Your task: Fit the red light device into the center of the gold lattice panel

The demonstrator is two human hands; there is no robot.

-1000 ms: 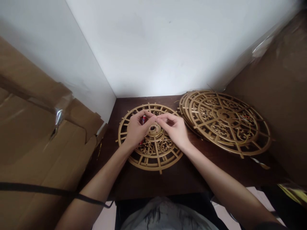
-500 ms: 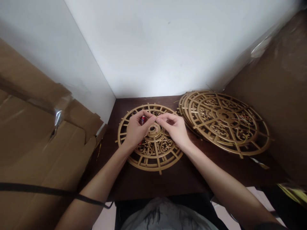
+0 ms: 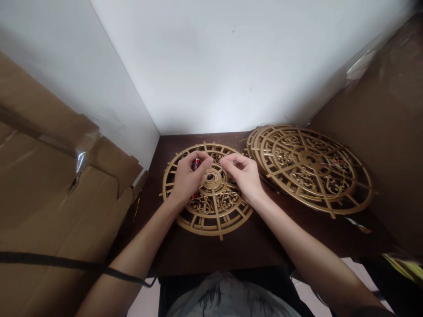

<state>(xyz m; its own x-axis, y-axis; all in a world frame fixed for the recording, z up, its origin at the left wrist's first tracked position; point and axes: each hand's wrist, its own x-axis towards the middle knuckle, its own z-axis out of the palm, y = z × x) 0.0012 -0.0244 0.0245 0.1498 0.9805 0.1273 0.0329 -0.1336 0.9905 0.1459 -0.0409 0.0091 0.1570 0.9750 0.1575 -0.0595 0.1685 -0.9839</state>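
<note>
A round gold openwork disc lies flat on the dark wooden table in front of me. Both hands hover over its centre ring. My left hand holds a small red object between thumb and fingers. My right hand is just to its right, thumb and forefinger pinched together; whether anything is in the pinch is too small to tell. A small gap separates the two hands' fingertips.
A stack of similar gold discs lies at the right, leaning toward a brown cardboard panel. Folded cardboard boxes fill the left. White walls close the corner behind. A black strap crosses my left forearm.
The fingertips of my two hands touched above the disc's centre before; now my right hand has drawn slightly to the right, opening a small gap.
</note>
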